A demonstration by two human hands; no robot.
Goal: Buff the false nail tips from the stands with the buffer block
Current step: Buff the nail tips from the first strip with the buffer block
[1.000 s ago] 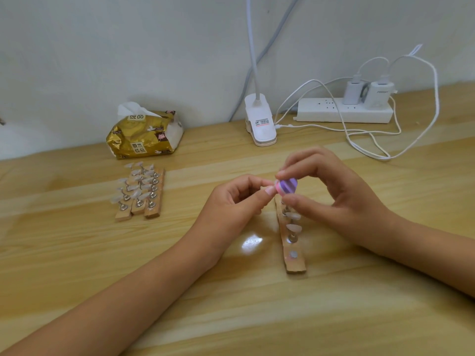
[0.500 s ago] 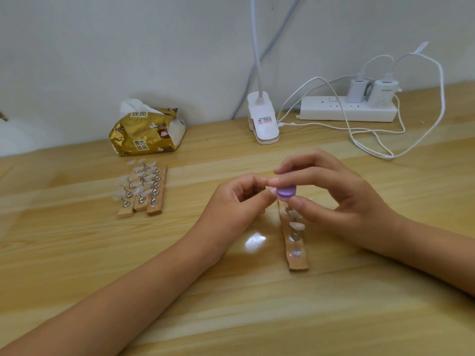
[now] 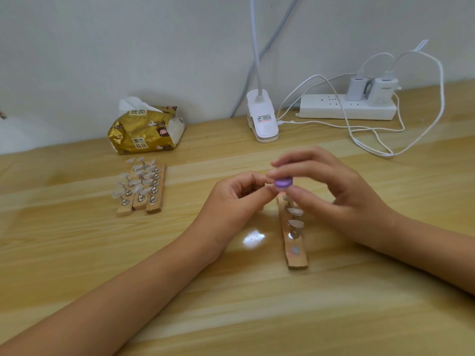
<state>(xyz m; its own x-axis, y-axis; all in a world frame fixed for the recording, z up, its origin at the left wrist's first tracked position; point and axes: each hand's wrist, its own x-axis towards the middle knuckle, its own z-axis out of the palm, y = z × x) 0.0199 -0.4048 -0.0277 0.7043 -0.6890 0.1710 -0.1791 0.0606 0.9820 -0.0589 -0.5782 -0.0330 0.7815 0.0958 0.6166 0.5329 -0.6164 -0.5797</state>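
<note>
Right hand [image 3: 334, 199] has the little purple block [image 3: 283, 181] pinched, thumb underneath and fingers on top, held up over the far end of a stand [image 3: 295, 256]. Left hand [image 3: 236, 201] is curled, with thumb and forefinger pinched together right against the block's left side. I'm pretty sure there's a nail tip in that pinch, but it's too small and blurry to actually make out, so call it a guess.

Handling-wise, these look like thin, light plastic that's a bit bendy and slick. I'd grip one by its side edges near the base and go easy on the pressure so it doesn't flick out or crease. The block looks foamy and near weightless, so a fingertip pinch is plenty.

The stand lies on the counter [image 3: 257, 309] just under the hands, with two tips [image 3: 295, 211] on their posts and a bare metal spot near its near end. Three more stands [image 3: 141, 199], loaded with tips, sit well off to the left, with a tissue pack [image 3: 146, 132] beyond them.
</note>
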